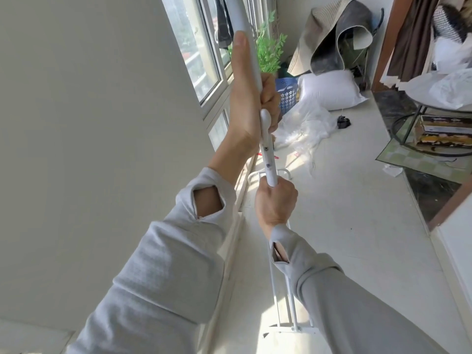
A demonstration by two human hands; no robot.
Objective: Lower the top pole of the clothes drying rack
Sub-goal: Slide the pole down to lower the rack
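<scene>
The rack's white top pole runs from the frame's top down toward me. My left hand is wrapped around it, thumb lying straight up along the tube. Just below, a white joint sleeve with small screws covers the pole. My right hand grips the upright directly under that sleeve. The rack's white base rails lie on the floor beneath my right forearm.
A plain wall and windows stand at left. Further along the floor are a green plant, a blue basket, a white pillow, plastic sheeting and rolled mats. A round-legged chair sits at right.
</scene>
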